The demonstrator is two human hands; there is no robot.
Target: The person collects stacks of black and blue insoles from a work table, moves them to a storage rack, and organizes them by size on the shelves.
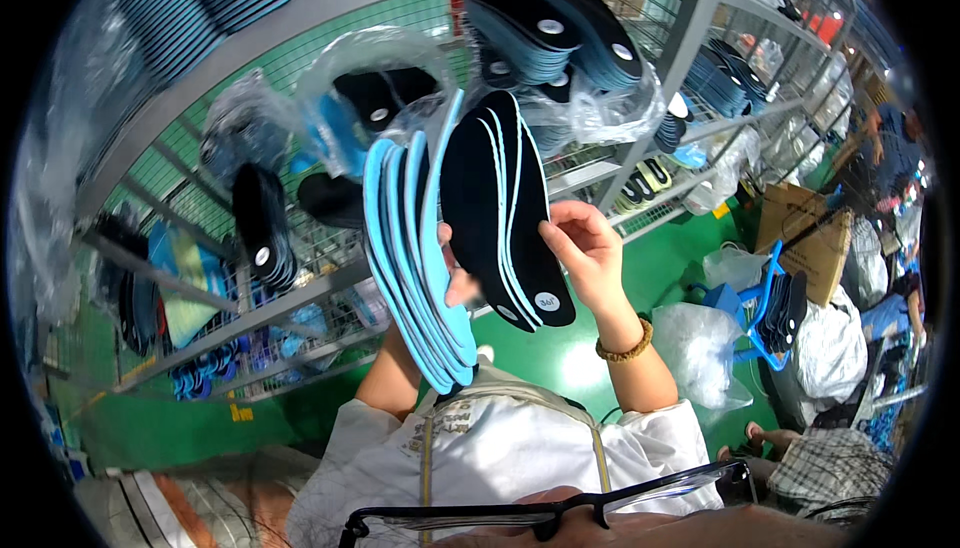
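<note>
In front of my chest my left hand (459,284) is wrapped round a fanned stack of light-blue-edged insoles (418,248), several deep and standing roughly upright. Much of that hand is hidden behind them. My right hand (588,253) pinches the right edge of some black-topped insoles (487,198), thumb in front. Their black faces are turned toward me, with pale blue edges showing between them and round white labels near the lower ends. The black-topped insoles stand right beside the blue stack, close to the left fingertips.
Ahead stands a grey metal rack (655,78) with wire shelves, holding insole stacks (520,33) and clear plastic bags (375,53). To the right are a blue frame (768,308) with insoles, a cardboard box (800,233) and a white sack (830,348). People are near the right edge.
</note>
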